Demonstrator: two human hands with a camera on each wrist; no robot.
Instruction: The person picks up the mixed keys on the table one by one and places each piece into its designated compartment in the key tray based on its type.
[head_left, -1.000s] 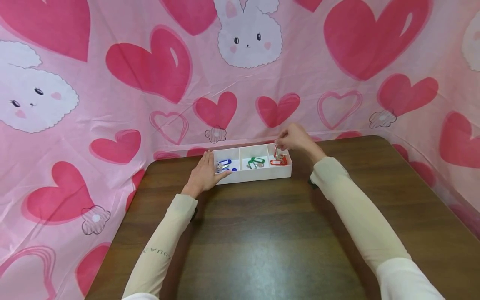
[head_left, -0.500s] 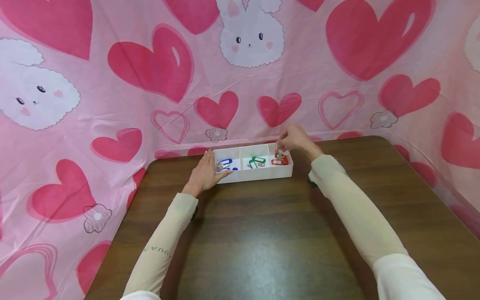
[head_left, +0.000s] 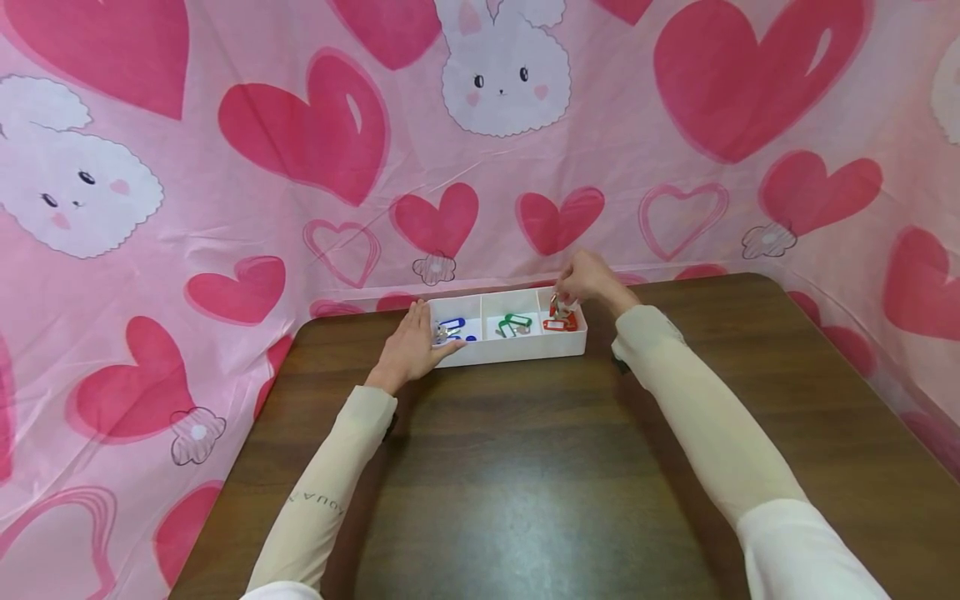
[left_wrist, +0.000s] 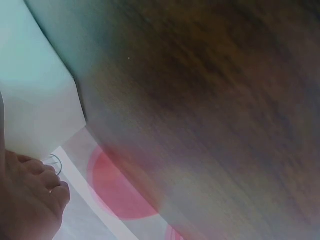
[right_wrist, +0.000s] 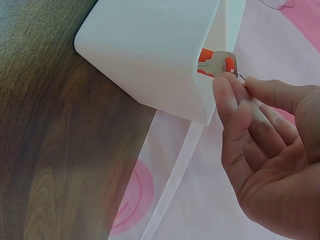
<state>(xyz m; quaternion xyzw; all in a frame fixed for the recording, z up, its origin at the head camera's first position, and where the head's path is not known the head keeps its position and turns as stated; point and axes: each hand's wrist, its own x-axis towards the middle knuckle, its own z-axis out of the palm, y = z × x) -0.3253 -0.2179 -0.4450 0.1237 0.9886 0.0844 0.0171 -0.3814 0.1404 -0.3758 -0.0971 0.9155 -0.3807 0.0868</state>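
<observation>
A white three-compartment box (head_left: 510,347) stands near the table's far edge. My left hand (head_left: 406,343) lies against its left end, fingers straight and thumb along the front wall. Over the right compartment, my right hand (head_left: 588,279) pinches the ring of a key (right_wrist: 220,63) with a red key tag (head_left: 553,305) between thumb and fingertips. The key hangs inside the compartment, above more red key tags (head_left: 555,325). Green key tags (head_left: 517,320) with keys lie in the middle compartment, and blue key tags (head_left: 452,323) with keys in the left one, partly hidden by my left hand.
The brown wooden table (head_left: 510,467) extends in front of the box and to both sides. A pink cloth (head_left: 360,150) with hearts and rabbits hangs close behind the box and around the table's sides.
My right hand has lowered the red-tagged key a little further into the right compartment. My left hand stays in place at the box's left end.
</observation>
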